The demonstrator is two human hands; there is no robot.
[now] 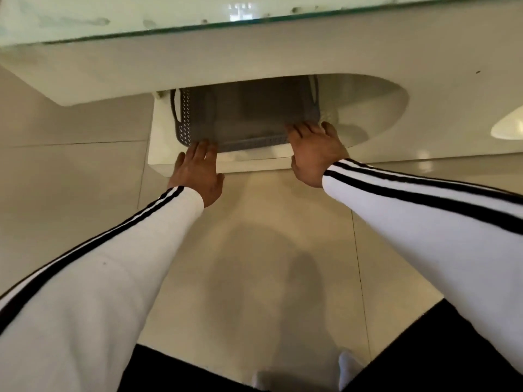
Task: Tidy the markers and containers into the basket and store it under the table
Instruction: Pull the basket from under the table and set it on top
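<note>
A grey perforated plastic basket (243, 117) sits on a low white shelf (161, 137) under the table, most of it tucked beneath the tabletop. Its contents are hidden in shadow. My left hand (196, 171) lies flat with its fingertips against the basket's near left edge. My right hand (314, 148) rests with fingers spread on the near right edge. Neither hand grips the basket; both press against its front rim.
The glass-topped white table (198, 60) overhangs the shelf and fills the upper view. Beige floor tiles (254, 250) lie below. My dark trousers (424, 349) and white socks (348, 363) show at the bottom. A white rounded object (509, 125) is at the right edge.
</note>
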